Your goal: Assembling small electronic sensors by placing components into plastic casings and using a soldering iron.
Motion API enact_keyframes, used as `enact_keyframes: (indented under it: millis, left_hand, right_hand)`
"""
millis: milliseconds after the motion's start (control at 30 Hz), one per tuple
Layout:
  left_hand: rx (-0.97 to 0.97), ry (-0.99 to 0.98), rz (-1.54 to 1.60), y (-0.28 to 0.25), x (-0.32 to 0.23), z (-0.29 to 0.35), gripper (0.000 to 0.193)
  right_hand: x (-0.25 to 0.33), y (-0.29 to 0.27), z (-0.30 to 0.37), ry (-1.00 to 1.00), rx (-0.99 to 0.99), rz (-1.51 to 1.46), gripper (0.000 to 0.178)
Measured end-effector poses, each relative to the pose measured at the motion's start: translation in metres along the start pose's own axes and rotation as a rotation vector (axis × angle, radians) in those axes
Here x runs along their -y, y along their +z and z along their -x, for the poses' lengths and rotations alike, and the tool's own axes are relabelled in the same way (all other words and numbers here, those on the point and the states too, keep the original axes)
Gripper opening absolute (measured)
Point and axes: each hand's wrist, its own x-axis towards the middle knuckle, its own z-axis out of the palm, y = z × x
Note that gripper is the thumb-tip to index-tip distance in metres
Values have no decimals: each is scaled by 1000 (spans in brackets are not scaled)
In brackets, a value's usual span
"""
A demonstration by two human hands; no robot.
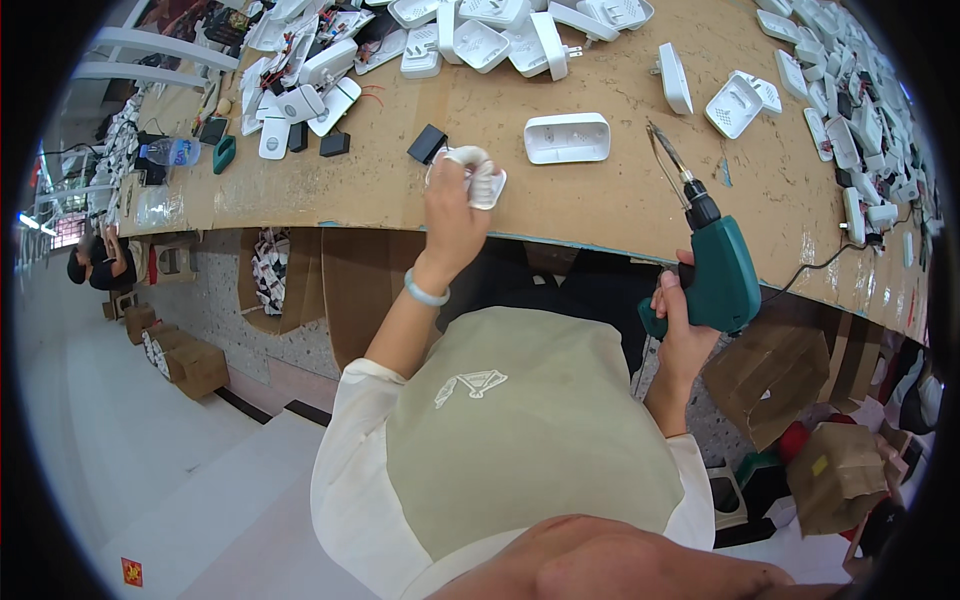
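My right hand (682, 312) grips the handle of a green soldering gun (722, 262) with a black collar. Its metal tip and thin side tube point up and left over the table's front edge. My left hand (458, 212), with white coverings on some fingers, is closed over a small white plastic housing (488, 192) on the table, which the fingers partly hide. Touching or just beyond that housing is a black block (427, 144). An open white tray-shaped casing (567, 138) lies between the two hands, farther back.
White casings, some with plug prongs, heap at the back (482, 45), the back left (300, 102) and the right (868, 130). A green tool (223, 153) and a bottle (172, 151) lie at the left. Cardboard boxes (768, 385) stand below the table. A cable (812, 268) trails right.
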Motion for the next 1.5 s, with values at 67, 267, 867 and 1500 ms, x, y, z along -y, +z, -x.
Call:
enact_keyframes:
  millis: [67, 267, 867, 1500]
  left_hand:
    - [54, -5, 27, 13, -9, -5, 16]
    - [113, 23, 24, 28, -12, -7, 16]
    - [95, -200, 82, 28, -30, -13, 15]
    - [43, 151, -535, 54, -25, -28, 14]
  right_hand:
    - [3, 5, 0, 0, 23, 24, 34]
    - [-9, -5, 8, 47, -4, 218, 14]
    - [-25, 21, -7, -203, 234, 373, 18]
    - [-39, 30, -25, -248, 304, 446, 23]
